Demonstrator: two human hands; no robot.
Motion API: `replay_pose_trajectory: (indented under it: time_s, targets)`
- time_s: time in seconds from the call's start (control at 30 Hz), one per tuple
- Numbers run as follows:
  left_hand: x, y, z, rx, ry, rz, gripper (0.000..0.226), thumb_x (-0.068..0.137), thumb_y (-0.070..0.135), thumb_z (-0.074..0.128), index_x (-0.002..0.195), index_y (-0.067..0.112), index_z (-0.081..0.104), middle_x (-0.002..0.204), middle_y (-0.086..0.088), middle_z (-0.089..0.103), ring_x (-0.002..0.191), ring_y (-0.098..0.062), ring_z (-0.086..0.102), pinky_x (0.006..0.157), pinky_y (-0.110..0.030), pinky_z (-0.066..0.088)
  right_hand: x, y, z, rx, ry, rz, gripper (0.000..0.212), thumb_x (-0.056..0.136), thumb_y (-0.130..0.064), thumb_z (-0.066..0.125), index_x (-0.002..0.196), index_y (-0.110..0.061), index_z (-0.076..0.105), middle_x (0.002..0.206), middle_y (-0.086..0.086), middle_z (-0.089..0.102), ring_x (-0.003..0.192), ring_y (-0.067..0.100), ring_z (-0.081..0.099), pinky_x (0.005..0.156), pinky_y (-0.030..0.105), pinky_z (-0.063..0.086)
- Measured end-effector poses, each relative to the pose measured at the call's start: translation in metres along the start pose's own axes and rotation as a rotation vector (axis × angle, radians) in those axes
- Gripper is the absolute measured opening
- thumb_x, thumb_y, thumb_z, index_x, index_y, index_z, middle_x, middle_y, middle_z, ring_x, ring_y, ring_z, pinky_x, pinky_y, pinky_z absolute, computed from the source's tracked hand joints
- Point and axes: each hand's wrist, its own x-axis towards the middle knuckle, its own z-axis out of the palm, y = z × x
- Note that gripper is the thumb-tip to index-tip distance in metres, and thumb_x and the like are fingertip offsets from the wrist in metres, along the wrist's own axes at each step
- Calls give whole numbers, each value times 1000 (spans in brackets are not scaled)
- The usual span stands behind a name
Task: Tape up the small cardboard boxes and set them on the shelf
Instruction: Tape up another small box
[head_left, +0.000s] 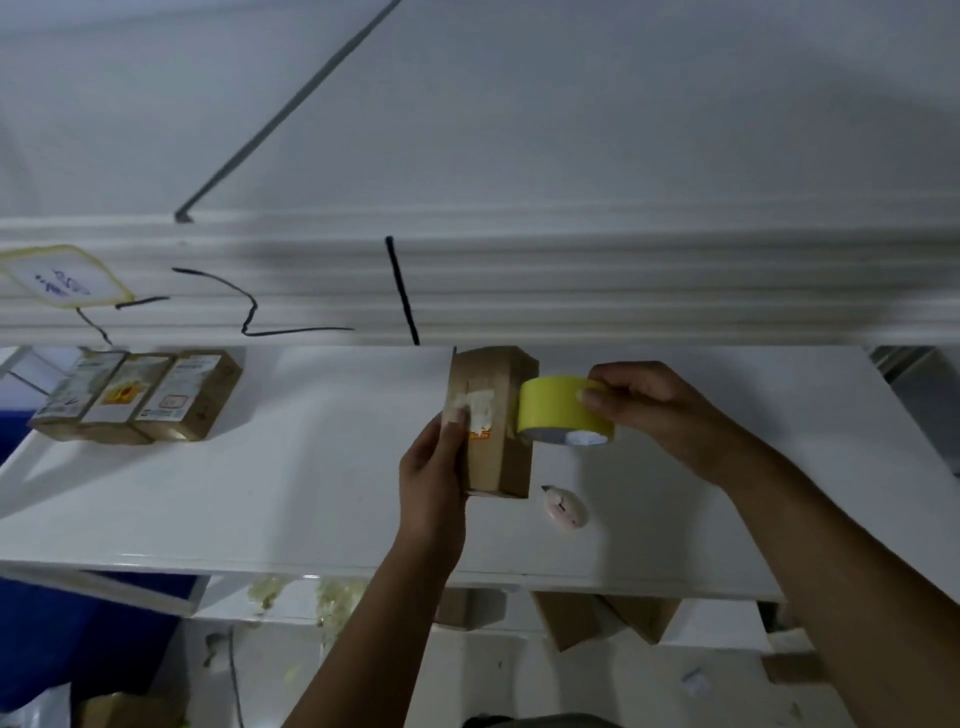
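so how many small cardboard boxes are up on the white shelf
4. Three boxes lie side by side at the shelf left end; a fourth box is upright mid-shelf in the left hand. More cardboard below is partly hidden.

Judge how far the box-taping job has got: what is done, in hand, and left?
Done: three boxes sit side by side at the shelf's left end. In hand: the left hand holds a fourth box upright; the right hand holds a yellow tape roll against it. Left: finishing this box; more boxes seem to wait underneath.
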Motion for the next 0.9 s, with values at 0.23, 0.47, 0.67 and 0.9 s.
replay_pose_trajectory:
  time_s: [0.23,0.47,0.67,0.9]
  targets:
    - [-36,14,-5,-154,-21,-144,54,91,41,68,127,2,71,115,-26,74,97,-33,71,72,-35,63,-25,7,9,-214,173,128,55,87,-49,77,54,-22,43,56,-7,31,53,8,37,59,30,29]
    - [-51,0,1,-14,-175,-199,48,109,46,45,131,12,72,122,-21,74,106,-34,68,82,-37,58,-30,7,37,-314,217,133,41,94,-36,71,58,-29,52,55,-15,49,55,0,49,53,17,33]
    - [-58,30,3,418,-247,-116,93,70,102,45,135,39,69,131,-1,75,120,-21,73,103,-45,59,-43,-8,51,-399,295,66,39,93,-47,70,62,-30,54,57,-13,54,59,4,56,53,14,37]
    - [-73,34,25,423,-133,11,70,71,73,76,130,38,62,116,8,80,103,-17,79,84,-43,68,-48,-28,54,-552,297,-6,26,95,-44,67,78,-24,64,69,-11,62,67,9,63,56,23,50]
